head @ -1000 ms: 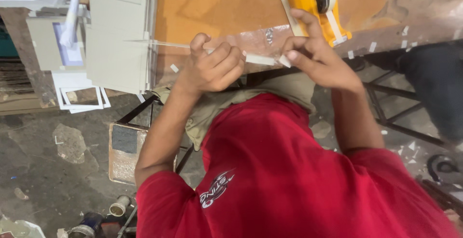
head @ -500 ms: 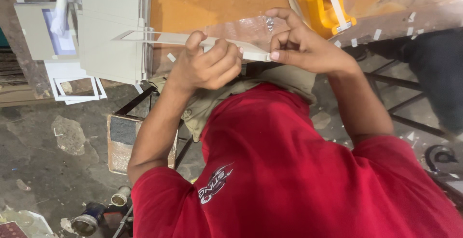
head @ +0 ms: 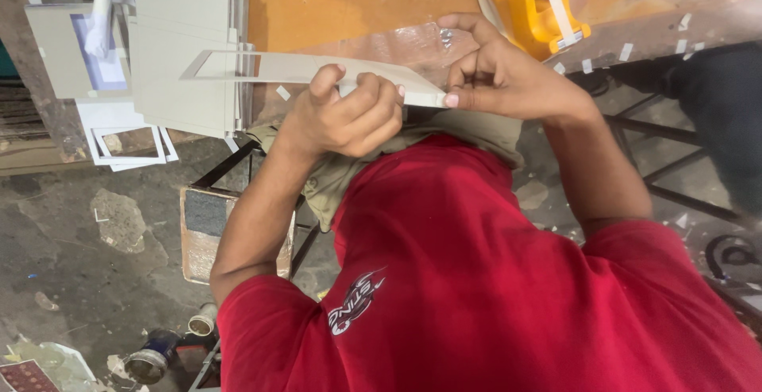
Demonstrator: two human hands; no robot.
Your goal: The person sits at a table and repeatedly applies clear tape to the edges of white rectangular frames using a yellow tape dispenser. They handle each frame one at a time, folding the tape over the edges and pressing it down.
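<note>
A thin grey cardboard frame (head: 262,67) with a rectangular window cut in it is held nearly flat above my lap, its long side reaching out to the left. My left hand (head: 349,114) is curled in a fist around its near edge. My right hand (head: 500,74) pinches the frame's right end between thumb and fingers. Under the hands a clear plastic sheet (head: 413,43) lies on the orange-brown table (head: 333,3). My red shirt fills the lower part of the view.
A yellow tape dispenser (head: 524,3) sits on the table beyond my right hand. Stacked grey boards (head: 182,51) and white frames (head: 127,142) are at the left. Small tape bits (head: 627,51) stick along the table edge. Cans (head: 151,356) stand on the rough floor.
The cardboard frame has come up and swung out to the left between my hands. My right hand has moved from the tape dispenser down to the frame's right end.
</note>
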